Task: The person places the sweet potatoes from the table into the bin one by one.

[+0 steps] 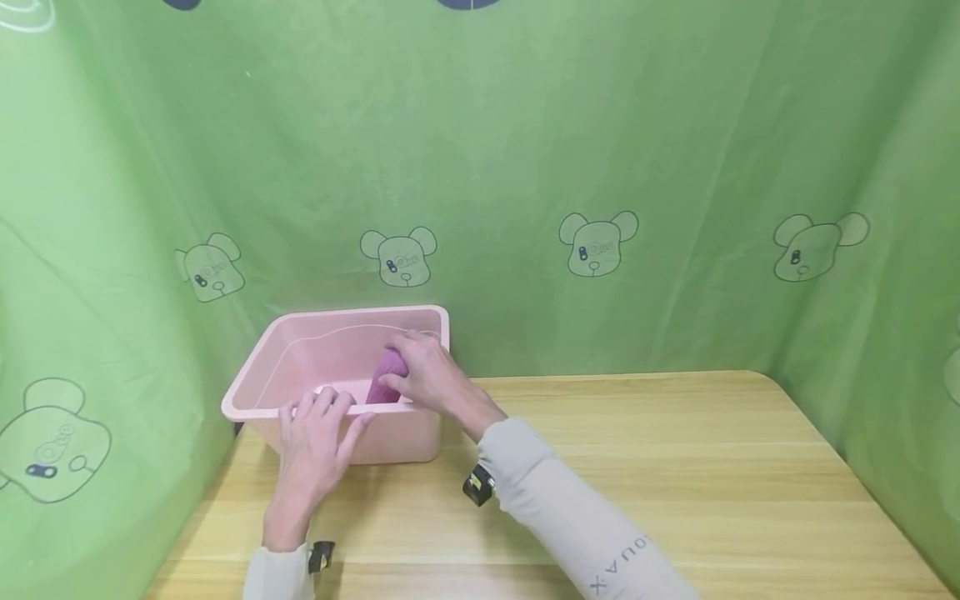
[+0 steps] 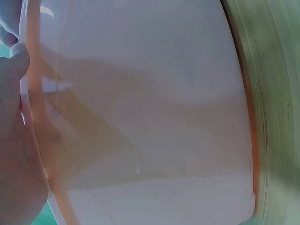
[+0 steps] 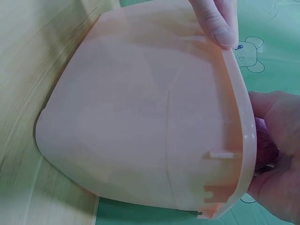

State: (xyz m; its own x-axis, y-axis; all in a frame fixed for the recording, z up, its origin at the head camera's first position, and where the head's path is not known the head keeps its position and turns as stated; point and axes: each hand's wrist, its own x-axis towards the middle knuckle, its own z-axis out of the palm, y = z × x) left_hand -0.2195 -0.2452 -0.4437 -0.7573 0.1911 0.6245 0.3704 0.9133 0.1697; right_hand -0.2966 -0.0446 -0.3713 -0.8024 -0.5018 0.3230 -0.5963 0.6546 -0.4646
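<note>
A pink plastic bin (image 1: 397, 437) stands on the table's left part, its mouth facing up. My left hand (image 1: 315, 442) grips its near rim, fingers hooked over the edge and thumb along the outside; the left wrist view shows that thumb (image 2: 19, 61) at the rim. Inside the bin, by its right end, my right hand (image 1: 431, 371) holds a bunched purple cloth (image 1: 388, 375). The near wall hides the cloth's lower end. From the right wrist, part of the cloth (image 3: 265, 143) shows between thumb and fingers, just past the bin's rim (image 3: 248, 126).
The wooden table (image 1: 637, 475) extends to the right of the bin. A green curtain (image 1: 510, 150) printed with bear heads hangs behind and at both sides, close to the bin's back and left.
</note>
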